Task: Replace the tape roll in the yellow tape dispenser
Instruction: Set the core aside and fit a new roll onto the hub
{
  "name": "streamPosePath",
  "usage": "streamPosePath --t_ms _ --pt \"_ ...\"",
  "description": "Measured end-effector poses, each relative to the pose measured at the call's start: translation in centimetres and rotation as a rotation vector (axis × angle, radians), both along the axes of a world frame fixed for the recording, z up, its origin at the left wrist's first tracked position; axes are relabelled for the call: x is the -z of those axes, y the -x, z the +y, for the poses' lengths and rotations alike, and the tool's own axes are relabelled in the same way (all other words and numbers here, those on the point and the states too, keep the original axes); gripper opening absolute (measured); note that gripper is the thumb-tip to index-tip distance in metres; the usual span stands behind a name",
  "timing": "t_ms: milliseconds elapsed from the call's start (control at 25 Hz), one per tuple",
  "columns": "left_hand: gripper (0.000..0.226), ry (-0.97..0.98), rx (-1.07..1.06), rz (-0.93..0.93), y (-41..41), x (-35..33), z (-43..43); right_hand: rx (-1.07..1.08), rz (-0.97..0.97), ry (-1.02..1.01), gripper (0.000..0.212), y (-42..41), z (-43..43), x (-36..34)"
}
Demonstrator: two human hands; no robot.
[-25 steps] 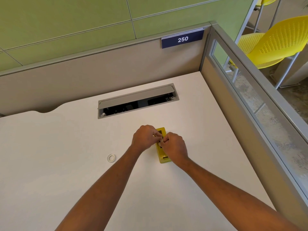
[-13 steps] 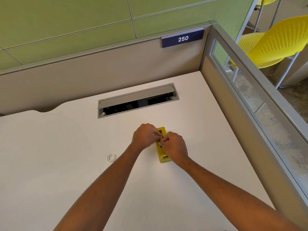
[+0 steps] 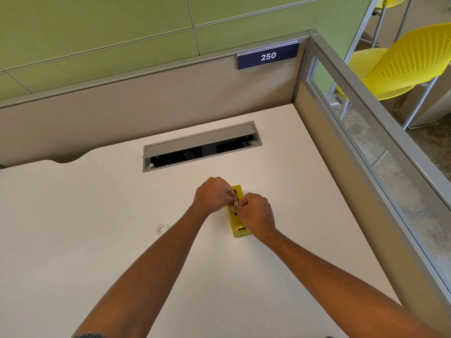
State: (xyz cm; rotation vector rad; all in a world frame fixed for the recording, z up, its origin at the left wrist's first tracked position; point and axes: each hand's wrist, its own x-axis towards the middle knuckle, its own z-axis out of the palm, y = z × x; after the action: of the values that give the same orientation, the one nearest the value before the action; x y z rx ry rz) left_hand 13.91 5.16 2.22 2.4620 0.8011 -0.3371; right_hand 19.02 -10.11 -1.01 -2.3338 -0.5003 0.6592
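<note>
Head view: mid-swap, both hands over yellow tape dispenser (image 3: 238, 224), right of surface (image 3: 97, 240) centre.
Left hand (image 3: 211, 195) and right hand (image 3: 255, 214), each grip pinched closed, contents unclear; white ring (image 3: 162, 229) lying well left; seating seemingly unfinished.

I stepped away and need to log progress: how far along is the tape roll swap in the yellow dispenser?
Looks done: a small white ring, possibly the spent core, lies alone on the desk. In hand: the left hand and right hand meet, fingers pinched, over the yellow dispenser, which lies on the desk. What they pinch is hidden. Left: seating the roll and threading the tape, neither confirmed here.
</note>
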Motion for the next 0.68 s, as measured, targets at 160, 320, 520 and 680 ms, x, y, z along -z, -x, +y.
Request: streamPosePath --t_ms 160,320,520,680 --pt "0.014 -0.054 0.101 0.105 -1.0 -1.0 0.1 0.003 -0.021 -0.015 0.028 0.1 0.2 0.0" --pt "0.012 -0.122 0.185 0.172 -2.4 -2.1 0.1 0.005 -0.039 -0.003 0.03 0.4 -0.1 0.3" --pt "0.015 -0.162 0.229 0.2 -3.2 -2.3 0.2 0.016 -0.018 0.006 0.028 0.4 0.2 0.2" --pt "0.016 -0.177 0.248 0.209 -3.5 -2.2 0.1 0.04 -0.011 -0.013 0.027 0.2 0.4 0.1"
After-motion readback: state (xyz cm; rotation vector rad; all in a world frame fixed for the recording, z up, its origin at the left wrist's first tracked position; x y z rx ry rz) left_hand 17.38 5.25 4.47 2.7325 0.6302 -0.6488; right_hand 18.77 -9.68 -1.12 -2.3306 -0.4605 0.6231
